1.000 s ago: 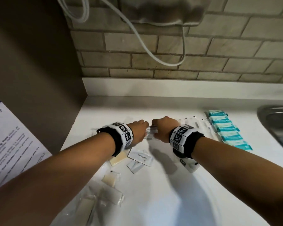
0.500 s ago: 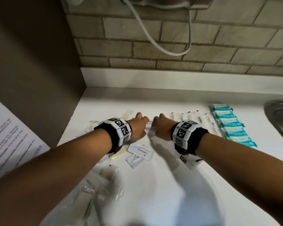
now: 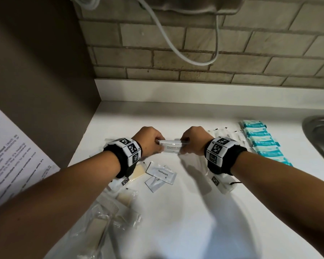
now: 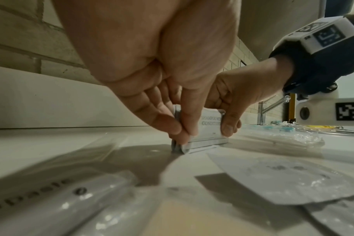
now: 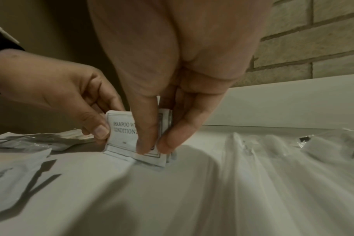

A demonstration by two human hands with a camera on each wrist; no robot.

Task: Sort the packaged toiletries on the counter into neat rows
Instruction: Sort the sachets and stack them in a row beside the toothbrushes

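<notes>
Several shampoo sachets (image 3: 171, 148) stacked on edge on the desk (image 3: 195, 212), exact count unclear. We've got both hands, left hand (image 3: 148, 142) & right hand (image 3: 194, 141), fingers pinching each end. Thin packs, so prob they fan out if we ease off. 2 toothpaste packets (image 3: 161, 174) nearby, 5 teal packs (image 3: 260, 139) rowed.

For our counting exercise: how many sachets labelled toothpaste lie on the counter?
2: one toothpaste sachet mid-counter, a second partly under its near edge. Others may be hidden from view.
</notes>
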